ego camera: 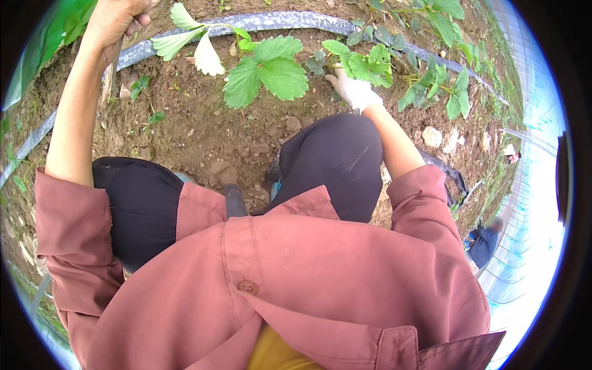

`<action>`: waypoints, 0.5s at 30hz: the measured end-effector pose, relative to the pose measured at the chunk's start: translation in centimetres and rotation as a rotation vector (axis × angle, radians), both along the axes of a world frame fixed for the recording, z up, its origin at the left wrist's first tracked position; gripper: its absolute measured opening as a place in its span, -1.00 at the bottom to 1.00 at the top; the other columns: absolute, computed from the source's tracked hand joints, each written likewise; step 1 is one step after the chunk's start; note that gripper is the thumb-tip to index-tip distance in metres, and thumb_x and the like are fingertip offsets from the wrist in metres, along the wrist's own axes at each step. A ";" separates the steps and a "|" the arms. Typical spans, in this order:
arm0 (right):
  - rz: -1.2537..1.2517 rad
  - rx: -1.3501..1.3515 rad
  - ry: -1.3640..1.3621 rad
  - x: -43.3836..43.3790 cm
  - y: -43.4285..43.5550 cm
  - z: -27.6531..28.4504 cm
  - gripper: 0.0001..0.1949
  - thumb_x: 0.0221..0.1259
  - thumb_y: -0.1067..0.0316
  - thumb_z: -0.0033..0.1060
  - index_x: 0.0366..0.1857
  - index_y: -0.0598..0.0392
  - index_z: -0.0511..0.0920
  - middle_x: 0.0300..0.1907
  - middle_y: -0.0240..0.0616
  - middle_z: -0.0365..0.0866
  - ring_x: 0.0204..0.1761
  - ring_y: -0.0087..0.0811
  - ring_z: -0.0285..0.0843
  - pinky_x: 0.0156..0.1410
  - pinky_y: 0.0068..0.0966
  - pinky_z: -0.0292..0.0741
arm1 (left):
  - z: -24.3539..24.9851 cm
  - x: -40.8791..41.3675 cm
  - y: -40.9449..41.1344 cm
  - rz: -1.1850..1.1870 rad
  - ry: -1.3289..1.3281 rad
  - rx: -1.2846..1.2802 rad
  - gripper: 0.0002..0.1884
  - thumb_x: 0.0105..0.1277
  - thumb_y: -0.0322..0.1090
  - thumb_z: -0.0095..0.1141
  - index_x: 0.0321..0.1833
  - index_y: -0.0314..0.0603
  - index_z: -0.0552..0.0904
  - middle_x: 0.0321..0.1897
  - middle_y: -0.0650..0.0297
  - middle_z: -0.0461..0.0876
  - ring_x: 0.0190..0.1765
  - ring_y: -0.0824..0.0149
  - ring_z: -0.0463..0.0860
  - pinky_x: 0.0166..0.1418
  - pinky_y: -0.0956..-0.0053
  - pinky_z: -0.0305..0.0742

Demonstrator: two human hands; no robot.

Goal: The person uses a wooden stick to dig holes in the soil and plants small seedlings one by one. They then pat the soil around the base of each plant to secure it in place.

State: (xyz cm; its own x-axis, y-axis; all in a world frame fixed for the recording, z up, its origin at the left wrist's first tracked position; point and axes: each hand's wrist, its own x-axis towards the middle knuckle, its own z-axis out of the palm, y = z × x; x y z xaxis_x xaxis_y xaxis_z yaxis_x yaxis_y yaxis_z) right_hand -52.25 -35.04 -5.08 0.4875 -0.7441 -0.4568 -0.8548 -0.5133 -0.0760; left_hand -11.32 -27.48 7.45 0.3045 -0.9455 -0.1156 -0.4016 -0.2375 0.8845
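Note:
My bare left hand (118, 18) is at the top left, its fingers curled and partly cut off by the frame edge. Just below its wrist a weathered wooden stick (110, 81) stands against the soil; whether the hand grips it is hidden. My right hand (354, 90), in a white glove, reaches low to the base of a strawberry plant (370, 64). Leaves cover part of its fingers, so its hold cannot be made out. Between the hands grows another strawberry plant (273, 71) with broad green leaves, some showing pale undersides.
A grey drip tape (277, 21) curves along the soil bed (199, 120) behind the plants. Pale stones (432, 137) lie at right. My bent knees (330, 157) are close to the bed. Another person (483, 243) is farther off at right, beside the plastic greenhouse wall (518, 240).

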 end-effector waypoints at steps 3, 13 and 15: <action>-0.099 0.120 0.014 0.8 0.0 -1.0 -0.54 0.21 0.03 -0.21 0.09 0.11 0.28 -0.10 0.06 0.48 -0.04 0.01 0.42 0.05 -0.21 0.33 | 1.3 -1.3 0.5 0.068 0.095 0.012 -0.86 0.08 -0.48 0.06 -0.28 -0.24 0.48 -0.62 0.42 0.43 -0.66 0.62 0.38 -0.68 0.75 0.15; -0.241 0.091 -0.363 -6.3 -2.5 -0.9 -0.67 0.17 0.07 -0.04 -0.15 0.10 0.47 -0.29 -0.25 0.54 -0.23 -0.43 0.48 -0.13 -0.48 0.40 | 2.2 -1.9 0.6 0.142 0.101 0.016 -0.90 0.01 -0.57 0.08 -0.41 -0.27 0.49 -0.67 0.34 0.47 -0.71 0.55 0.43 -0.71 0.69 0.25; -0.148 0.006 -0.453 -7.7 -3.4 -2.6 -0.62 0.19 0.02 -0.13 -0.05 0.04 0.42 -0.19 -0.23 0.50 -0.08 -0.43 0.41 0.03 -0.44 0.33 | 2.1 -1.6 0.4 0.123 0.137 0.010 -0.90 0.00 -0.58 0.08 -0.41 -0.27 0.49 -0.67 0.34 0.48 -0.71 0.55 0.43 -0.70 0.68 0.25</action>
State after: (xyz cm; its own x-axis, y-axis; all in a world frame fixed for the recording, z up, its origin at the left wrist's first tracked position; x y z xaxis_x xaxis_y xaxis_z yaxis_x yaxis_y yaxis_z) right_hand -59.92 -38.46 -7.69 0.5274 -0.8186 -0.2274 -0.7988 -0.3867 -0.4608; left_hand -12.94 -27.07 9.59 0.3986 -0.9005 -0.1736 -0.2444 -0.2868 0.9263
